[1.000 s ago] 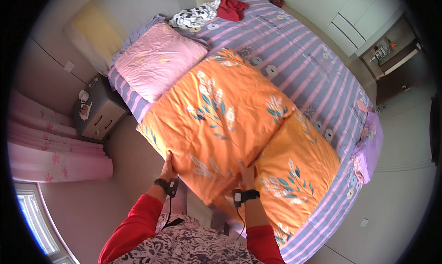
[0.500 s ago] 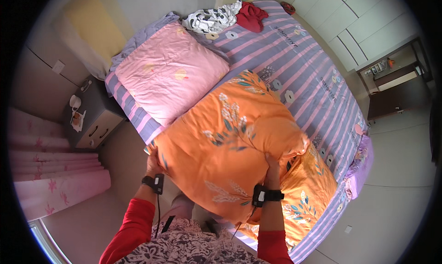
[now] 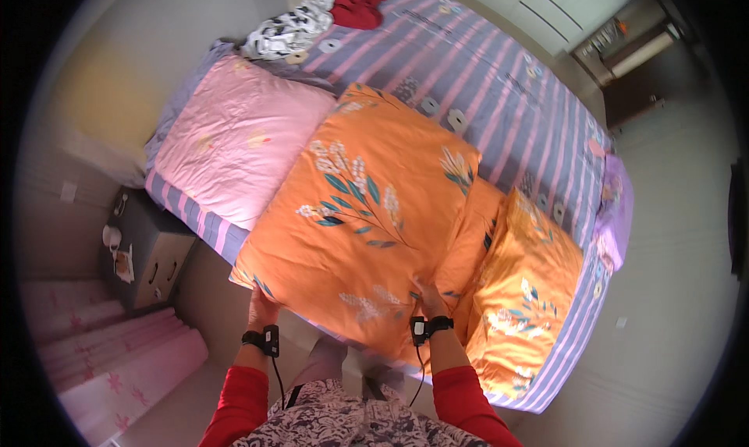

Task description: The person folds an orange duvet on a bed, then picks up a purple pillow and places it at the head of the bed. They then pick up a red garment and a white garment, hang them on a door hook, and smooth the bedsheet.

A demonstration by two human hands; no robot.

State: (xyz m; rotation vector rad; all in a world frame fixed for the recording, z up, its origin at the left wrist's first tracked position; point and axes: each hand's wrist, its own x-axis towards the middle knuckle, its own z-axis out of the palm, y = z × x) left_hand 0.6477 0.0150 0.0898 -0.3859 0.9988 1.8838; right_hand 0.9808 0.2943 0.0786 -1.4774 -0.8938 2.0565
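Bedding [image 3: 351, 228] – orng, wht flwrs

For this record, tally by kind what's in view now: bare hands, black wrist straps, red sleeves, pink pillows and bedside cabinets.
Bare hands (left hand, right hand): 2
Black wrist straps: 2
Red sleeves: 2
Pink pillow: 1
Bedside cabinet: 1
Total: 8
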